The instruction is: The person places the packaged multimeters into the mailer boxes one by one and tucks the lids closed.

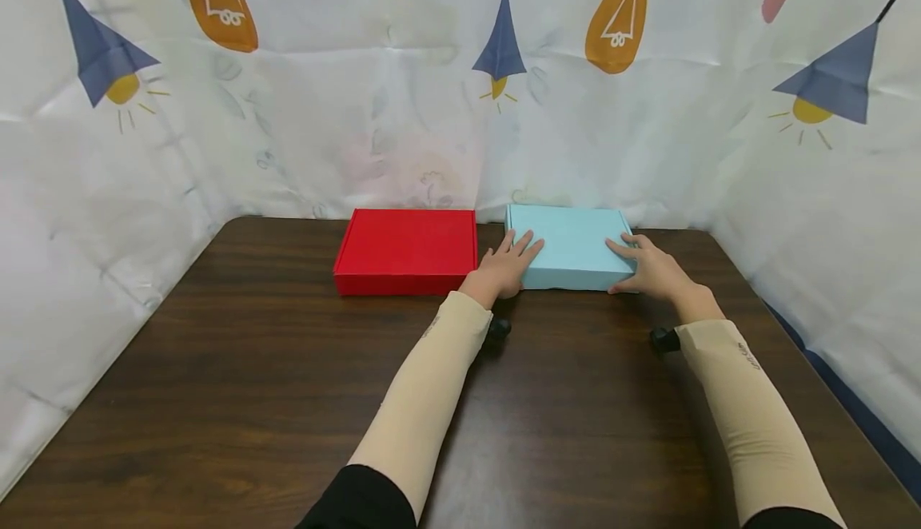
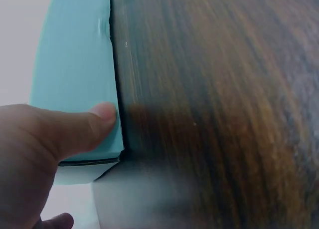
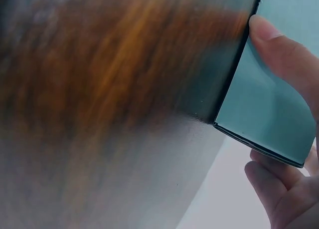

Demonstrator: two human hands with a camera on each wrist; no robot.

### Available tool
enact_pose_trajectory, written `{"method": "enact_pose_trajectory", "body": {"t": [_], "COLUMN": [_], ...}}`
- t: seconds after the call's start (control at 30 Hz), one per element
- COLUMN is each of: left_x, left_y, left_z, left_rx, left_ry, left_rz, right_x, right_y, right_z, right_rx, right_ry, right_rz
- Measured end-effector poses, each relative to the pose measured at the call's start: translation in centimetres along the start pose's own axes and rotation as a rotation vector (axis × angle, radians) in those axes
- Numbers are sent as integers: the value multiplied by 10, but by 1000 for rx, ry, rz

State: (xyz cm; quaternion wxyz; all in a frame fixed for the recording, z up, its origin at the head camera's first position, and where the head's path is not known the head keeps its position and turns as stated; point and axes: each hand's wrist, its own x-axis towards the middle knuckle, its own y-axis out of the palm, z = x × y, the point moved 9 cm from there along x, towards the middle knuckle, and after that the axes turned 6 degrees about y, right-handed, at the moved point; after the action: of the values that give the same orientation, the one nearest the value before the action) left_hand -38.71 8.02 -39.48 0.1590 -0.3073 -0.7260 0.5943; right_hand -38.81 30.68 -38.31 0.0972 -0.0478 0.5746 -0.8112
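Note:
A closed light blue cardboard box [image 1: 572,245] lies flat at the back of the table, right of the middle. My left hand [image 1: 501,269] holds its left end, fingers spread over the top edge. In the left wrist view, the left thumb [image 2: 89,126] presses on the box's front face [image 2: 75,64] near the corner. At the other end, my right hand [image 1: 656,269] grips the right side. Its thumb [image 3: 281,49] lies on the front face in the right wrist view, with other fingers [image 3: 271,176] bent around the end. The box's underside is hidden.
A closed red box [image 1: 410,245] sits just left of the blue one, close to my left wrist. Both boxes stand near the back edge of the dark wooden table [image 1: 288,401]. A white curtain [image 1: 302,129] printed with lamps hangs behind and along both sides.

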Motion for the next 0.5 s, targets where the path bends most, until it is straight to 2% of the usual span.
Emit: {"method": "enact_pose_trajectory", "body": {"t": [0.3,0.5], "left_x": [0,-1], "left_y": [-2,-2], "left_z": [-1,2], "left_rx": [29,-51], "left_ry": [14,17], "left_rz": [-16,-1], "right_x": [0,-2], "right_y": [-1,-3], "right_z": [0,4], "right_rx": [-4,9], "right_ry": [-7,-34], "right_rz": [-7,57]}}
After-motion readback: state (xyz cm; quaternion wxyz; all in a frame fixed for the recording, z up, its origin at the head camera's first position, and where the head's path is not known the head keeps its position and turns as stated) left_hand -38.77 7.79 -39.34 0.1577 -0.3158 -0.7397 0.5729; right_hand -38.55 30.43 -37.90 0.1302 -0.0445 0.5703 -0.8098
